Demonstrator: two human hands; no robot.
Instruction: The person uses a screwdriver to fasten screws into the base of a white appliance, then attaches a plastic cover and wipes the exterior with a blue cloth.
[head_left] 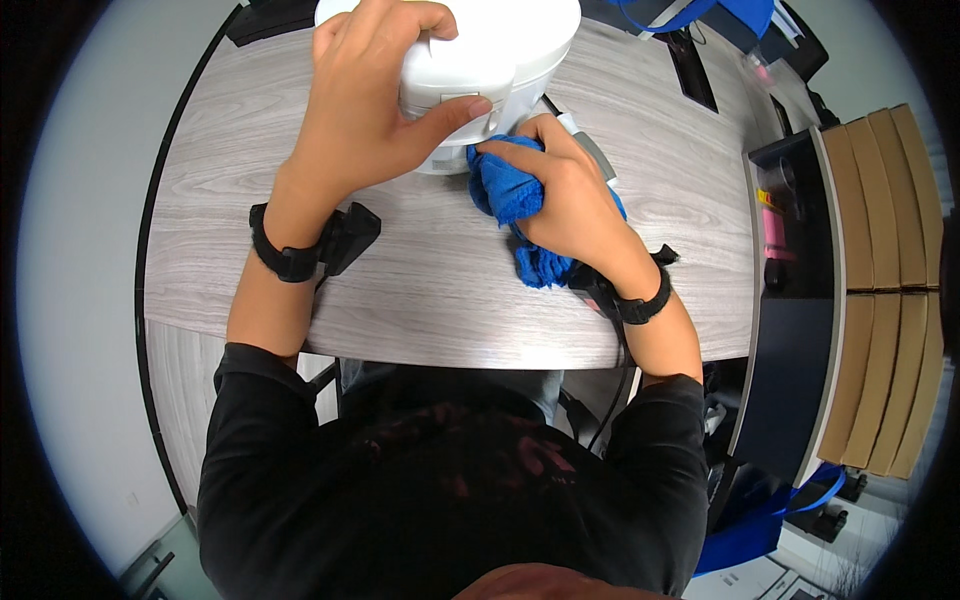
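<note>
A white, rounded plastic appliance [540,40] with a lid stands at the far side of the table, cut off by the upper edge of the view. My left hand [370,100] grips its front part, thumb against the front face by a small latch-like tab and fingers curled over the top. In my right hand [565,190] a blue cloth [510,190] is bunched up. The cloth touches or nearly touches the appliance's lower front, and its loose end hangs toward the tabletop. Partly hidden behind my right hand lies a grey and white object [590,150] of unclear kind.
The wood-grain table [430,290] spans the middle. On the right stands a dark shelf unit [790,360] with small items, beside stacked brown cartons [880,210]. A blue bag [740,545] is at the lower right. Black straps with small devices sit on both my wrists.
</note>
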